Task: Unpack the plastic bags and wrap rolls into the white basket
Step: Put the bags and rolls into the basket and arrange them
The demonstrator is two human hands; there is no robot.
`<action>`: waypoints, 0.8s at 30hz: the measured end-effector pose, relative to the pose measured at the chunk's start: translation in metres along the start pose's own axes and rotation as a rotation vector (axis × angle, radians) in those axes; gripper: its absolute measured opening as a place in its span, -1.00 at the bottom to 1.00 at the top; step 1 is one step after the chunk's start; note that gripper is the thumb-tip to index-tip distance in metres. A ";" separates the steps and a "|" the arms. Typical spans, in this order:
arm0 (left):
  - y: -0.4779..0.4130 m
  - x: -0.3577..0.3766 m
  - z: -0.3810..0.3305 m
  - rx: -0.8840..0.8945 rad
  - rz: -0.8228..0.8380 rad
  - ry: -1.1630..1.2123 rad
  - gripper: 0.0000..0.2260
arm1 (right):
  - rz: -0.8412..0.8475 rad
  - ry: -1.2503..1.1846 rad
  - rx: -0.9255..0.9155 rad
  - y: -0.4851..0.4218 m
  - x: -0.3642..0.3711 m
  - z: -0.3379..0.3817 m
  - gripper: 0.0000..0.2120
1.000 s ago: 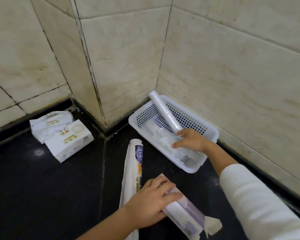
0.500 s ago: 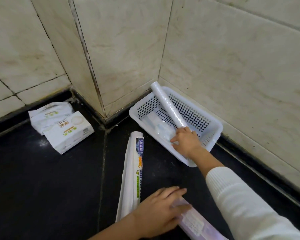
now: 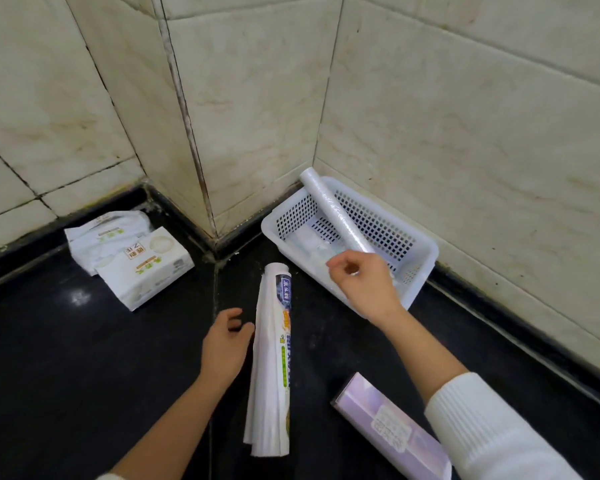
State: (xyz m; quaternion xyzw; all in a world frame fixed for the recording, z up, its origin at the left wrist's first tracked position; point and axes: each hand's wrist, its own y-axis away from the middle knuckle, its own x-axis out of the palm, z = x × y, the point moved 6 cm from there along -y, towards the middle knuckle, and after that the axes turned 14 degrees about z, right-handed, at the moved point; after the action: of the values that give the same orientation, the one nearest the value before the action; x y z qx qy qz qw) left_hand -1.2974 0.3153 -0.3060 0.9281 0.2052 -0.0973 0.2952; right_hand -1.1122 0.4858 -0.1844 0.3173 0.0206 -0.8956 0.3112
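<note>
The white basket (image 3: 420, 252) sits in the tiled corner on the dark floor. A clear wrap roll (image 3: 329, 209) leans in it, its top end over the far rim, with flat plastic packs under it. My right hand (image 3: 364, 284) hovers over the basket's near rim with fingers loosely curled, holding nothing. A long roll of white plastic bags (image 3: 272, 362) with a printed label lies on the floor. My left hand (image 3: 224, 344) is open just left of it, fingertips almost touching it. A purple box (image 3: 392, 427) lies at the lower right, partly behind my right sleeve.
Two white tissue packs (image 3: 142, 268) lie on the floor at the left, against the wall base. Tiled walls close in the back and right side. A dark skirting runs along the foot of both walls.
My right hand let go of the wrap roll and drew back over the basket's rim. My left hand left the purple box and moved up-left, beside the bag roll.
</note>
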 end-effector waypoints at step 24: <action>0.023 0.011 0.016 -0.081 0.352 0.233 -0.87 | 0.315 0.482 0.506 0.045 0.137 -0.035 -0.29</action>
State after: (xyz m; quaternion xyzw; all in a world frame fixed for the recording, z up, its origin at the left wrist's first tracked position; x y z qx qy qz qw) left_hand -1.2783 0.2922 -0.3104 0.9419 0.0764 0.0723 0.3190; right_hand -1.1497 0.3831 -0.2848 0.5847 -0.1774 -0.7134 0.3430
